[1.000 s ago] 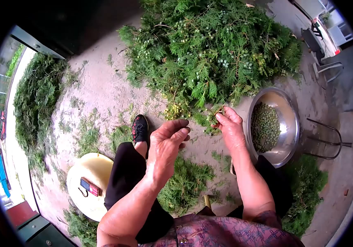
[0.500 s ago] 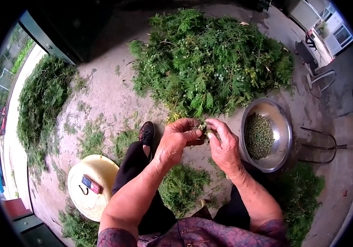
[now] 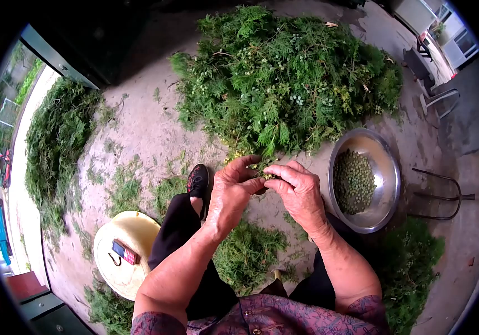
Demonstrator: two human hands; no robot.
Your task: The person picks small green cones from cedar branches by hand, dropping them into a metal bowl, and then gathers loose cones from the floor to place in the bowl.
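Note:
My left hand [image 3: 231, 192] and my right hand [image 3: 298, 192] meet in front of me, fingertips pinched together on a small green sprig [image 3: 261, 169] with pale seed cones. Most of the sprig is hidden by my fingers. A big pile of green conifer branches [image 3: 287, 75] lies on the concrete just beyond my hands. To the right stands a steel bowl [image 3: 390, 167] partly filled with green cones [image 3: 354, 181].
Stripped green twigs [image 3: 250, 251] lie between my knees, and another long heap [image 3: 55, 139] runs along the left. A pale round lid [image 3: 139, 223] with a small red device [image 3: 123, 252] sits at my left. A metal frame [image 3: 440, 195] stands right of the bowl.
My right hand drew a sprig back from the pile's edge, and my left hand came up to meet it. Both hands now pinch it together.

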